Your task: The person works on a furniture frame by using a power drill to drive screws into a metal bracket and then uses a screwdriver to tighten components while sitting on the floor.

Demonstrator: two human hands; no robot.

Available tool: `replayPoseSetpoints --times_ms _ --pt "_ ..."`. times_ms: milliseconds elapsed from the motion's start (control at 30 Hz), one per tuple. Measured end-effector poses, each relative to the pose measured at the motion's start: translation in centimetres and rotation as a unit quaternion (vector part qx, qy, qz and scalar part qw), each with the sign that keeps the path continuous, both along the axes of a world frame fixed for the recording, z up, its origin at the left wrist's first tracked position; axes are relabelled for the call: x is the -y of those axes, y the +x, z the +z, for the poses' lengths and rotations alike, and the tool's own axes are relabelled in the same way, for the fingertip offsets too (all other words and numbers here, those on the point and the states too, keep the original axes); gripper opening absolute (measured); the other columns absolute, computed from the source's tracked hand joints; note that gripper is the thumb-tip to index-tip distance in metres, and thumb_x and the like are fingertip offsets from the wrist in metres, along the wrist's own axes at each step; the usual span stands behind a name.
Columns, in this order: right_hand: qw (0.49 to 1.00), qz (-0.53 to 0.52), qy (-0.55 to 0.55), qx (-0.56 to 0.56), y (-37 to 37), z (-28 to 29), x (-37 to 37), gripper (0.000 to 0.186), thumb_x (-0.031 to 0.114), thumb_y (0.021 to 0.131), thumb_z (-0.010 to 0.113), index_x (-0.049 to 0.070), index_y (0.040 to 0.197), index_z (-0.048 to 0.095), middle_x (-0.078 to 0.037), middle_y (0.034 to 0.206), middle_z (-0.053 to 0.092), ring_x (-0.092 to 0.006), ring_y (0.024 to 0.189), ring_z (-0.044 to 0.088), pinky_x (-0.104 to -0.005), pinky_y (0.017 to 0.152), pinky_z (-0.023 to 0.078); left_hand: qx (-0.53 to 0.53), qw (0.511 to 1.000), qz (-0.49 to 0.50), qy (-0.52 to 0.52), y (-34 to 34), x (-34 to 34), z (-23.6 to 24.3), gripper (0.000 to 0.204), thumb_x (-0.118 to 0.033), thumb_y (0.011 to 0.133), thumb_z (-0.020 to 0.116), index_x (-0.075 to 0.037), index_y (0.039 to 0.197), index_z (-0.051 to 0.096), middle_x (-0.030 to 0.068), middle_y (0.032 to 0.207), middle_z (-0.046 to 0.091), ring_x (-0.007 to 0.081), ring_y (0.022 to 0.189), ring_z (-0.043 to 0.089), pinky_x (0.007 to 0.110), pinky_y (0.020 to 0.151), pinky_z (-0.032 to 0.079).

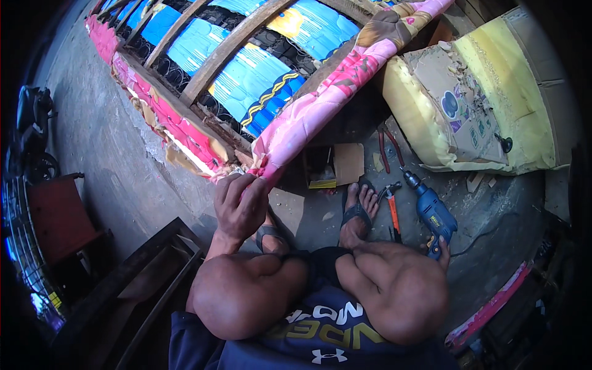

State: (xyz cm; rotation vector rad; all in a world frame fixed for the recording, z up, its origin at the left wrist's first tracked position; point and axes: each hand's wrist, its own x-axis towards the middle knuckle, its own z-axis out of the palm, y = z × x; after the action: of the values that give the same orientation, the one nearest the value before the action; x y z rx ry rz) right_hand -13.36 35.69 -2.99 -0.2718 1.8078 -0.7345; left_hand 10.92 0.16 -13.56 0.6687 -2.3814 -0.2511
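Observation:
I crouch before a wooden slatted frame (216, 55) with pink padded fabric around its sides and blue patterned quilted cloth and dark springs showing between the slats. At the frame's near corner, my left hand (239, 206) is closed, pinching the gathered pink fabric (265, 163). My right hand (443, 253), partly hidden by my knee, grips the handle of a blue electric drill (433, 209). The drill's chuck points up and away toward the pliers. A hammer (393, 213) with an orange and black handle lies between my foot and the drill.
Red-handled pliers (383, 151) and an open small cardboard box (336, 165) are on the concrete floor. Yellow foam with cardboard (459, 105) stands at right, scattered with scraps. Dark wooden framing (148, 290) lies at left, near a motorbike (37, 123). A pink strip (490, 305) lies at lower right.

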Motion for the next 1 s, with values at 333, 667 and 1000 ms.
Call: replayPoseSetpoints --times_ms 333,667,1000 --pt "0.998 0.050 0.004 -0.023 -0.7 0.8 2.1 0.067 0.032 0.089 0.075 0.007 0.147 0.052 -0.012 0.109 0.071 -0.0207 0.088 0.073 -0.0419 0.085 0.059 0.267 0.886 -0.114 0.361 -10.2 -4.1 -11.3 0.032 -0.009 0.091 0.062 0.001 0.122 0.060 0.0220 0.111 0.064 0.0390 0.102 0.069 0.046 0.080 0.060" --pt "0.990 -0.060 -0.015 -0.125 -7.8 0.2 3.0 0.068 0.029 0.089 0.075 0.007 0.149 0.053 -0.012 0.111 0.071 -0.0195 0.087 0.072 -0.0401 0.085 0.058 0.201 0.916 0.014 0.346 -12.2 -2.5 -13.0 0.040 -0.012 0.097 0.048 0.006 0.132 0.060 0.0300 0.130 0.063 0.0406 0.127 0.060 0.049 0.109 0.046" --pt "0.969 0.038 -0.001 -0.246 -7.6 8.4 8.1 0.085 0.026 0.082 0.079 -0.002 0.153 0.042 -0.016 0.113 0.067 -0.0208 0.083 0.070 -0.0375 0.077 0.060 -0.003 0.649 -0.159 0.744 -6.1 -1.3 -4.6 0.022 -0.006 0.101 0.066 -0.001 0.123 0.067 0.0132 0.110 0.076 0.0247 0.093 0.076 0.037 0.076 0.061"
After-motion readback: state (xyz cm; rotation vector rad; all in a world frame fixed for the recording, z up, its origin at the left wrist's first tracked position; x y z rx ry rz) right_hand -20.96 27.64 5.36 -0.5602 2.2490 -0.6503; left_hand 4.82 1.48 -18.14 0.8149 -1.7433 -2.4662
